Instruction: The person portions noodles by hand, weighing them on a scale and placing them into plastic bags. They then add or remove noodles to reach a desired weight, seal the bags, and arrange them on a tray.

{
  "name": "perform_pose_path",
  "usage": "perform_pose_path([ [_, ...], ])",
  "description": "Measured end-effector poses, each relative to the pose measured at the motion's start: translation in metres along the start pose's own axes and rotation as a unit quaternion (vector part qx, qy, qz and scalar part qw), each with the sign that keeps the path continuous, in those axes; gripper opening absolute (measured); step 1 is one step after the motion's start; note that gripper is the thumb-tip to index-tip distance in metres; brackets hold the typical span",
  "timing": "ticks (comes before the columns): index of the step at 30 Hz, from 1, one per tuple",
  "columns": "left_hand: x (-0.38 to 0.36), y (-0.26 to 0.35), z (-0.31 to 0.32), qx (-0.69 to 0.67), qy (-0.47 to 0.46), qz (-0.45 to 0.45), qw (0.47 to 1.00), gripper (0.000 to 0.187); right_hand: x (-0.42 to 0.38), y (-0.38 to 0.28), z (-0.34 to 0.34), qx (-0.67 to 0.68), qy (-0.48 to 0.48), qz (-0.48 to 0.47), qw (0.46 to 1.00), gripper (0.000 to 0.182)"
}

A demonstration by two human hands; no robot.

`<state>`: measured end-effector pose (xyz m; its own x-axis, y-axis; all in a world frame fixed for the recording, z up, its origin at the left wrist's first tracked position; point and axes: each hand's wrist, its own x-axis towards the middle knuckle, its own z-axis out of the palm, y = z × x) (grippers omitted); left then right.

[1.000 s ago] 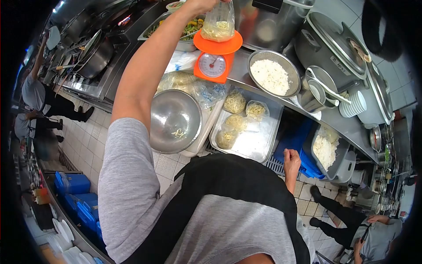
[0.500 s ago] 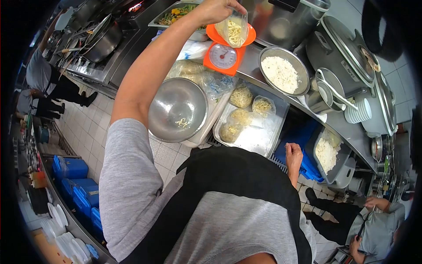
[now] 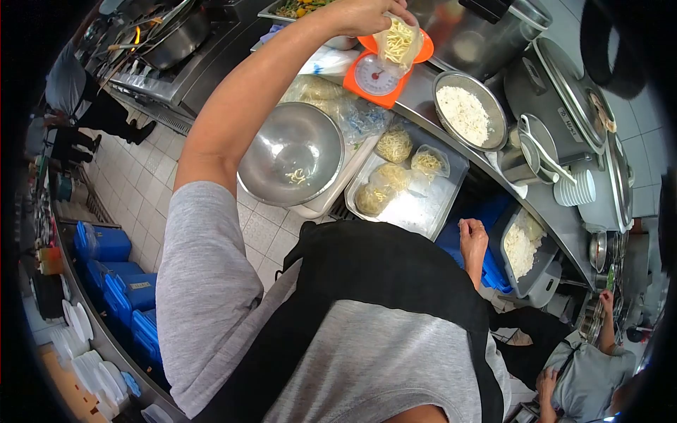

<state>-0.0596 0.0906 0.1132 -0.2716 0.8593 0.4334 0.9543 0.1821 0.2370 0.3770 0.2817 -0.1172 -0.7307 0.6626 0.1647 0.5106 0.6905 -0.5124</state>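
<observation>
The bag [image 3: 400,51] is held near its top by the left hand [image 3: 374,15] at the scale [image 3: 376,76]; noodles [image 3: 399,39] could be spilled if grip slackens; whether anything is gripped by the right hand [image 3: 474,244] cannot be told

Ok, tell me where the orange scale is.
In the head view, the orange scale stands near the top, right of centre, on the steel counter, left of the rice bowl, with the left hand holding a bag at its pan.

Bright centre here! | glare flaring off the steel bowl [image 3: 276,158] and metal tray [image 3: 417,211] | fisheye bend, black corners
</observation>
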Motion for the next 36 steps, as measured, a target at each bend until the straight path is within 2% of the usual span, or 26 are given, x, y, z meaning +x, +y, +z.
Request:
perform_pose_path([
  [3, -0.005, 0.006, 0.002, -0.014, 0.010, 0.017, 1.000, 0.050, 0.003, -0.006, -0.001, -0.012, -0.010, -0.010, 1.000, 0.021],
  [5, 0.008, -0.017, 0.024, 0.017, 0.034, 0.044, 0.998, 0.052, 0.006, -0.011, -0.002, -0.019, -0.021, -0.016, 0.999, 0.021],
  [7, 0.027, -0.035, 0.042, -0.018, 0.120, 0.019, 0.992, 0.046, 0.009, -0.019, -0.004, -0.013, -0.018, -0.019, 1.000, 0.020],
  [8, 0.033, -0.036, 0.041, -0.018, 0.125, 0.017, 0.992, 0.046, 0.011, -0.023, -0.004, -0.017, -0.018, -0.023, 0.999, 0.020],
  [10, 0.037, -0.018, 0.021, -0.034, 0.097, -0.055, 0.993, 0.043, 0.012, -0.030, -0.005, -0.014, -0.014, -0.044, 0.999, 0.019],
  [14, 0.053, -0.040, 0.024, -0.003, 0.116, -0.032, 0.993, 0.041, 0.008, -0.036, -0.004, -0.013, -0.023, -0.030, 0.999, 0.017],
  [16, 0.061, -0.061, 0.043, -0.059, 0.213, -0.023, 0.975, 0.040, 0.003, -0.034, -0.001, -0.016, -0.027, -0.025, 0.999, 0.017],
  [20, 0.060, -0.083, 0.063, -0.115, 0.192, -0.037, 0.974, 0.037, -0.007, -0.037, 0.000, -0.029, -0.040, -0.014, 0.999, 0.015],
  [23, 0.036, -0.055, 0.035, -0.081, 0.168, -0.030, 0.982, 0.033, -0.011, -0.051, -0.001, -0.046, -0.060, 0.001, 0.997, 0.014],
  [25, 0.029, -0.045, 0.017, -0.028, 0.061, -0.042, 0.997, 0.030, -0.011, -0.053, 0.002, -0.052, -0.061, -0.011, 0.997, 0.015],
  [26, 0.026, -0.049, 0.019, -0.032, 0.060, -0.041, 0.997, 0.030, -0.011, -0.055, 0.004, -0.054, -0.062, -0.026, 0.996, 0.015],
  [28, 0.020, -0.055, 0.023, -0.039, 0.117, -0.032, 0.992, 0.025, -0.011, -0.064, 0.005, -0.058, -0.064, -0.025, 0.996, 0.016],
  [32, 0.002, -0.060, 0.014, -0.072, 0.118, -0.030, 0.990, 0.024, -0.010, -0.076, 0.010, -0.075, -0.071, -0.028, 0.994, 0.018],
  [36, -0.010, -0.071, 0.011, -0.049, 0.163, 0.012, 0.985, 0.025, -0.009, -0.088, 0.013, -0.080, -0.085, -0.030, 0.993, 0.022],
])
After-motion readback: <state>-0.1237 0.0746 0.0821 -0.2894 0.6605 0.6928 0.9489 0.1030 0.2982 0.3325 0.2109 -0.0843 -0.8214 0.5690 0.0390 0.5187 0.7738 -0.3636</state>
